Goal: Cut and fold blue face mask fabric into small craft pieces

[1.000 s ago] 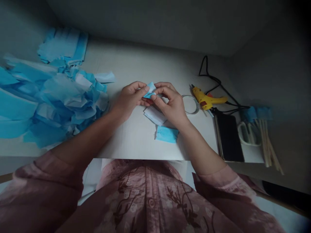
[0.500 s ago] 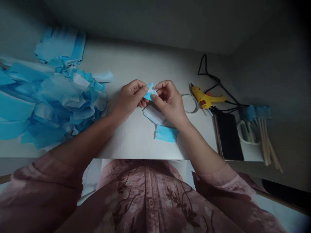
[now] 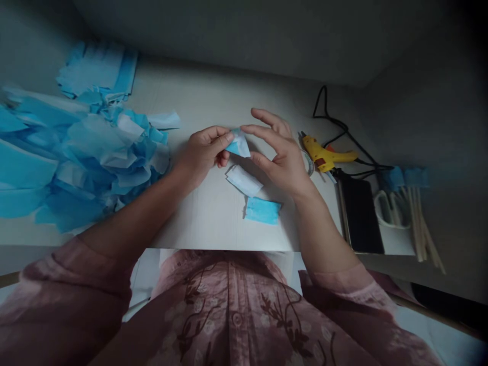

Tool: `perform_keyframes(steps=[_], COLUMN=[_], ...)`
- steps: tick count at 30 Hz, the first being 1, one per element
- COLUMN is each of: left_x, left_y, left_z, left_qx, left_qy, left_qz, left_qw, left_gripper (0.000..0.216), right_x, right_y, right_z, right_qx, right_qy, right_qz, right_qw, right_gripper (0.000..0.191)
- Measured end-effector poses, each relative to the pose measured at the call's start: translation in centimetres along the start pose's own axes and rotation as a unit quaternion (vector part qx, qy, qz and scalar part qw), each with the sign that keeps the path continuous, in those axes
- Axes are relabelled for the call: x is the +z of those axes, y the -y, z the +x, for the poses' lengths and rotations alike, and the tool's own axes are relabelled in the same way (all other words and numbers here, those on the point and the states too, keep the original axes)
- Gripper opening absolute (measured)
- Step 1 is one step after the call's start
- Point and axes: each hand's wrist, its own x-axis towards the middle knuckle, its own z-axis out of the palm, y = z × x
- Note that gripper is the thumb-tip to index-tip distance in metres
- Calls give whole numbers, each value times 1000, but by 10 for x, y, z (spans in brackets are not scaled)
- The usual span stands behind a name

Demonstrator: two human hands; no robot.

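Left hand (image 3: 204, 150): closed, thumb pinching the blue-white piece (image 3: 241, 146) at its left end. Piece is folded, held over the middle of the table (image 3: 206, 218), one pointed corner toward the right hand (image 3: 284, 157).

Right hand: thumb and fingers spread wide, holding nothing. Index tip at the piece's upper edge, thumb tip just beside its lower right corner (can't tell if either touches).

Below the hands, on the table: white scrap (image 3: 244, 180), blue scrap (image 3: 263, 210) just beside it, nearer the body.

Right side: ring (image 3: 309, 163) (partly hidden by the right hand), yellow glue gun (image 3: 324, 156) with black cord (image 3: 345, 129), phone (image 3: 361, 216), scissors (image 3: 378, 211), sticks (image 3: 418, 229) with blue ends.

Left side: loose blue-white pile (image 3: 107, 147), neater stack (image 3: 97, 71) behind it.
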Motion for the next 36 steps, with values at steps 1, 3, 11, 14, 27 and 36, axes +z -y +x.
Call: perform_keyframes(steps=[1, 3, 11, 14, 27, 36], left_x=[0, 1, 8, 9, 6, 8], left_y=[0, -1, -4, -3, 2, -2], left_z=[0, -1, -3, -4, -2, -4], left_qx=[-2, -5, 26, 32, 48, 41], left_qy=[4, 8, -34, -40, -16, -2], left_qz=[3, 14, 95, 105, 116, 115], left_qw=[1000, 1000, 995, 993, 992, 992], left_gripper=[16, 15, 16, 14, 12, 6], right_x=[1, 4, 11, 16, 24, 26], right_y=[1, 3, 9, 9, 5, -2], right_z=[0, 1, 1, 1, 1, -2], right_qx=[-4, -1, 81, 119, 188, 211], right_qy=[4, 7, -23, -40, -63, -46], right_qz=[3, 14, 96, 137, 207, 228], right_qw=[1000, 1000, 992, 983, 958, 950], right_gripper=[33, 25, 24, 27, 32, 31])
